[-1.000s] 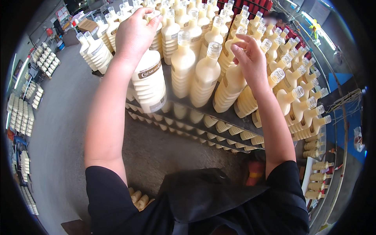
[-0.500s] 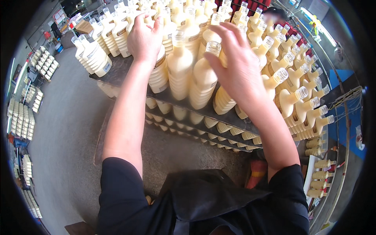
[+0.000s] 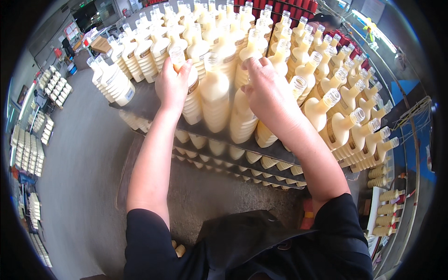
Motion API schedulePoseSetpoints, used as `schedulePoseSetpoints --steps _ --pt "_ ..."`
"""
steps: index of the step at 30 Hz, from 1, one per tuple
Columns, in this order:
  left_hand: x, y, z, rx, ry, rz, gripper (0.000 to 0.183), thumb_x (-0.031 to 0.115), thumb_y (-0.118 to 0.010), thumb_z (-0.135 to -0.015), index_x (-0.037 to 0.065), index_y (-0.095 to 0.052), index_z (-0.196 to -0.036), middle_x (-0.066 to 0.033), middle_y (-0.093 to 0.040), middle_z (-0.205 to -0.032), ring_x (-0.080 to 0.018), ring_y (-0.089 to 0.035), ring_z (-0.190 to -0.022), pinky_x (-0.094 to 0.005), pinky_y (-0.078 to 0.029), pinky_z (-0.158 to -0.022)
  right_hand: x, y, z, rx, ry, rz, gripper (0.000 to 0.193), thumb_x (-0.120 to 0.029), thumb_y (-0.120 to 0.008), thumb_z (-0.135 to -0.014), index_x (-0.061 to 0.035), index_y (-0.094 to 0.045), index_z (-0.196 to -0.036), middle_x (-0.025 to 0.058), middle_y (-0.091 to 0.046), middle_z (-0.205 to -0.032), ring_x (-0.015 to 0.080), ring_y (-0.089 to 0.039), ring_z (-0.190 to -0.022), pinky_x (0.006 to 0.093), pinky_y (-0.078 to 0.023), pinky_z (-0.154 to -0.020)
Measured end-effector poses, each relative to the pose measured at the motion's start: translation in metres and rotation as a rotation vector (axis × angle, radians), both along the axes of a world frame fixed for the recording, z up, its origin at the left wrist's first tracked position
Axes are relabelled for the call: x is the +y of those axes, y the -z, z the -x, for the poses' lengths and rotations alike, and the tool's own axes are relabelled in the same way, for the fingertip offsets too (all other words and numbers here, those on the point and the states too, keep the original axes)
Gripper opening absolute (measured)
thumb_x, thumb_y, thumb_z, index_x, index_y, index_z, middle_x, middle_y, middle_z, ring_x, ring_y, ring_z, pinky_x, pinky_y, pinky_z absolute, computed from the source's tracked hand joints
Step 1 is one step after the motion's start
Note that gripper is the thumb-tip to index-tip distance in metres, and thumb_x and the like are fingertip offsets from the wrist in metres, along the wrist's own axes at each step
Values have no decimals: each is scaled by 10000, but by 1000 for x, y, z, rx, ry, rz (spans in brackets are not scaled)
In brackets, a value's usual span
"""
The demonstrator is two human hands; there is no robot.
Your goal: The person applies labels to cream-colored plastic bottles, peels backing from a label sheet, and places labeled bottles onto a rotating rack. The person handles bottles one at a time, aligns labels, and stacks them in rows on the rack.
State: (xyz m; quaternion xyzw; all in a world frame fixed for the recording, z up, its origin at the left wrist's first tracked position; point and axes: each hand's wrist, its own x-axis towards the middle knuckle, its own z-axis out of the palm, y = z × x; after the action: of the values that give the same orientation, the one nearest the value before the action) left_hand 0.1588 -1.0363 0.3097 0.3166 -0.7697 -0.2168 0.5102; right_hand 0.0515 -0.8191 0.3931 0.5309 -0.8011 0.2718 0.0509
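Observation:
Rows of cream-coloured bottles with ribbed bodies and clear necks stand on a dark board. My left hand (image 3: 171,88) is closed, its thumb and fingers round the neck of a cream bottle (image 3: 191,105) at the near edge. My right hand (image 3: 270,93) has curled fingers over the top of another front-row bottle (image 3: 242,119), whose neck the hand hides. Between my hands a third bottle (image 3: 214,100) stands upright and untouched. Close by my right wrist are a bottle neck (image 3: 297,85) and a leaning bottle (image 3: 335,130).
Below the top board (image 3: 275,151), more layers of bottles are stacked on boards. Two bottles (image 3: 114,84) lean at the board's left end. Red items (image 3: 294,10) stand behind the stack, with a person nearby. Far left, bottle groups (image 3: 28,149) stand on the floor.
My left hand has come down and nearer, closing on a bottle neck. My right hand has moved slightly down, and its spread fingers have curled in over a bottle.

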Motion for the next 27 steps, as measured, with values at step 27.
schedulePoseSetpoints --steps 27 --pt "389 59 65 -240 1158 552 480 340 -548 -1038 17 -435 -1376 -193 -685 -1168 -354 -670 -884 -464 -556 -789 503 132 102 189 311 474 414 -66 -687 -865 -7 -549 -1251 216 -589 -1257 389 -626 -1108 418 -534 -954"
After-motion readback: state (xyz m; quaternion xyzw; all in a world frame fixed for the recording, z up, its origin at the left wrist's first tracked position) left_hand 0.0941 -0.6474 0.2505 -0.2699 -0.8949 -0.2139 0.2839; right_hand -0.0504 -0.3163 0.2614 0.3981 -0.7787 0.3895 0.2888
